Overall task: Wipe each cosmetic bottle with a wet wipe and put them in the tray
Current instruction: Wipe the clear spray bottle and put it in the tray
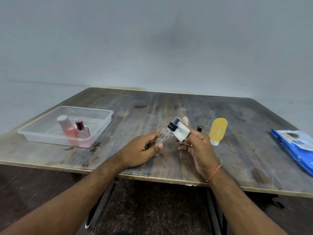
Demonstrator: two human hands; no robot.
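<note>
My left hand (142, 150) grips a clear spray bottle (165, 134) with a black pump top, tilted up to the right above the table. My right hand (198, 148) pinches a folded white wet wipe (182, 133) against the bottle's neck. The clear plastic tray (100, 114) at the left holds a pink bottle with a grey cap (66, 128) and a pink perfume bottle with a dark red cap (82, 131). Behind my right hand stand a beige tube (185, 121), a small black-capped bottle (199, 128), both partly hidden, and a yellow tube (217, 130) on its white cap.
A blue wet-wipe pack (296, 146) lies at the table's right edge. The worn wooden table (152, 107) backs onto a grey wall. Dark floor and table legs show below the front edge.
</note>
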